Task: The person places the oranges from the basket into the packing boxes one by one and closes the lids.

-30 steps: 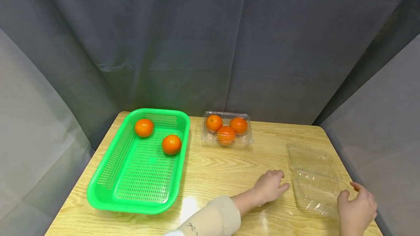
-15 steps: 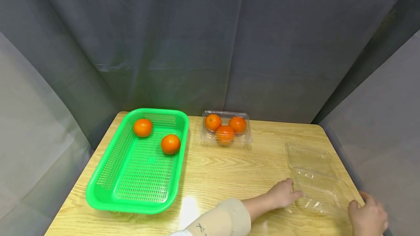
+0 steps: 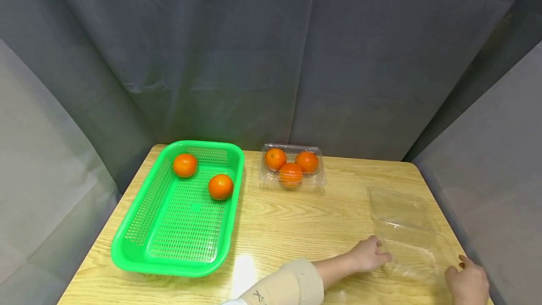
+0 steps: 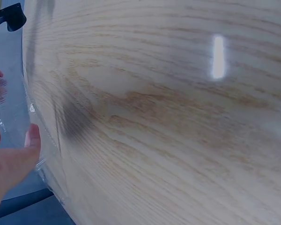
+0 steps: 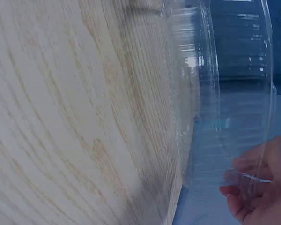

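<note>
An open clear plastic clamshell box [image 3: 406, 244] lies at the right of the wooden table, its lid folded back toward the far side. My left hand [image 3: 368, 254] grips its left edge, thumb over the rim; in the left wrist view the thumb [image 4: 32, 138] lies against the clear plastic. At the opposite edge my right hand [image 3: 467, 281] pinches the box's rim; the right wrist view has the plastic passing between the fingers [image 5: 253, 161]. No fruit shows inside this box.
A green basket [image 3: 232, 229] at the left holds two oranges [image 3: 220, 187]. Another clear box [image 3: 315, 180] with three oranges [image 3: 290, 174] stands at the back middle. Grey curtains [image 3: 237, 60] enclose the table [image 3: 296, 225] at the back and sides.
My left hand has moved right and slightly nearer to the open box's left edge. My right hand went right, then came back a little, with its fingers now at the right rim.
</note>
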Motion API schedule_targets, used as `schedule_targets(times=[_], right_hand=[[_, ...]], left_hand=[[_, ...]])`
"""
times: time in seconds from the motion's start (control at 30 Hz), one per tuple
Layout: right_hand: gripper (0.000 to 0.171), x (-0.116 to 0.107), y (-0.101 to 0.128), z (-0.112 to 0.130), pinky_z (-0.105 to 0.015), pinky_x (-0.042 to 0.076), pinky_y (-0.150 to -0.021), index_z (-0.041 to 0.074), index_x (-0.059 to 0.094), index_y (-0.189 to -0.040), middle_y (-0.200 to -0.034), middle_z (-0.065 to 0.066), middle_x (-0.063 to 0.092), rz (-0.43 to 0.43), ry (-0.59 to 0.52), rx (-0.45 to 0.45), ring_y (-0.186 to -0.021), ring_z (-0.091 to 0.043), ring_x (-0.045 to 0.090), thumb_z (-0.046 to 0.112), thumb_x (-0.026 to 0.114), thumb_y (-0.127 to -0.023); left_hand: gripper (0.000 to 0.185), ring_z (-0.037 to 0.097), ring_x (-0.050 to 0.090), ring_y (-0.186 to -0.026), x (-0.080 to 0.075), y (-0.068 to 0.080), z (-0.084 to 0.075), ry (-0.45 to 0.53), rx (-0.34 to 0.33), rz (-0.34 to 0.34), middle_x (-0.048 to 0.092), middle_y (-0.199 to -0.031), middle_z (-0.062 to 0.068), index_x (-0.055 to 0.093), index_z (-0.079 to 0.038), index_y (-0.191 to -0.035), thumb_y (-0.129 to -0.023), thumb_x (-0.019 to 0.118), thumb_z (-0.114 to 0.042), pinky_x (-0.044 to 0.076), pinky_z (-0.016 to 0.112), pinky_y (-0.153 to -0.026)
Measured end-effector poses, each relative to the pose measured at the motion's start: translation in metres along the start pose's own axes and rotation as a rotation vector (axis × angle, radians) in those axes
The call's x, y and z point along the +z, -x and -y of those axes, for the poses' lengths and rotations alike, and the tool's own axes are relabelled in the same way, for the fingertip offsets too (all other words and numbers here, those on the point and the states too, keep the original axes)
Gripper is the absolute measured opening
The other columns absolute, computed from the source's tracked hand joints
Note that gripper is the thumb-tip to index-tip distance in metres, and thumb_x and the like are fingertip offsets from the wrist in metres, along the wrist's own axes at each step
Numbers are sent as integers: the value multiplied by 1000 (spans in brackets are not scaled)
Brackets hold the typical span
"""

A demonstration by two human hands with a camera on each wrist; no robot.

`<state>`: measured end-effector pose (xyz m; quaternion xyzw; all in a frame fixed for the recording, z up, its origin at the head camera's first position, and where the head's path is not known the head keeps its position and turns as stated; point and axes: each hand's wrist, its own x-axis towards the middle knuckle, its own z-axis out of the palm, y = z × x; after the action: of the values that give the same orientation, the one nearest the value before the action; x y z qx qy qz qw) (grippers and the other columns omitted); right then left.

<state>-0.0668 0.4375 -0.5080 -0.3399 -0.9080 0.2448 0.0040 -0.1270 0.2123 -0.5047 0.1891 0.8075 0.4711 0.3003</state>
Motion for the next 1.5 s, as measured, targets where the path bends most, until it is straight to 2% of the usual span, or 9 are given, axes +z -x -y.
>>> schedule_targets(times=[0.2,0.33,0.43,0.63,0.77,0.83,1.0,1.2,1.5], right_hand=[[50,4,-4,-4,-55,38,-80,-18,38,-119,-104,-34,48,45,41,-64,-95,-49,45,8,45,-76],[48,8,-6,-2,-46,42,-69,-19,43,-115,-94,-31,53,54,15,-66,-83,-41,52,8,46,-76],[43,11,-5,0,-39,42,-60,-18,47,-111,-81,-23,56,24,-4,-85,-73,-33,53,7,46,-76],[39,14,-2,2,-34,39,-54,-17,51,-107,-72,-14,57,-2,8,-122,-63,-23,50,7,43,-77],[39,16,-2,3,-31,37,-54,-17,51,-107,-72,-11,56,20,4,-134,-62,-20,48,8,43,-78],[39,16,-1,5,-30,36,-54,-17,51,-108,-72,-10,56,36,-1,-142,-62,-19,47,8,44,-78],[38,19,0,9,-29,36,-55,-17,51,-107,-74,-11,57,39,-12,-173,-61,-18,46,7,44,-78],[37,22,6,12,-29,36,-54,-18,51,-107,-80,-21,59,54,-32,-212,-60,-19,45,6,45,-80],[37,26,16,17,-29,38,-56,-18,50,-108,-81,-18,59,114,-14,-281,-63,-15,51,8,46,-81]], left_hand=[[28,9,57,-71,2,-2,7,21,-14,-88,62,-91,5,52,-7,-107,-86,59,-24,47,20,-62],[20,5,44,-56,3,-4,16,19,10,-120,52,-72,-2,49,-8,-96,-85,61,-20,40,17,-51],[19,4,34,-48,2,-4,22,16,28,-132,41,-64,-5,45,-9,-89,-83,61,-16,32,16,-44],[21,5,32,-49,0,-2,28,63,8,-131,37,-64,-6,42,-11,-82,-81,63,-13,29,16,-44],[22,5,35,-52,-1,-1,31,100,-10,-165,39,-64,-6,44,-11,-80,-77,65,-12,31,17,-47],[21,4,38,-51,-2,0,33,149,-16,-170,42,-63,-6,45,-11,-80,-75,65,-10,33,15,-47],[21,9,49,-49,-8,4,37,252,-18,-132,47,-60,-4,46,-10,-84,-77,65,-5,40,15,-47],[21,12,53,-56,-16,9,45,311,-14,-54,48,-65,-2,44,-9,-87,-78,62,-4,51,23,-57],[21,11,53,-54,-23,16,61,315,-5,-31,49,-61,-2,43,-9,-84,-77,62,-4,49,23,-56]])
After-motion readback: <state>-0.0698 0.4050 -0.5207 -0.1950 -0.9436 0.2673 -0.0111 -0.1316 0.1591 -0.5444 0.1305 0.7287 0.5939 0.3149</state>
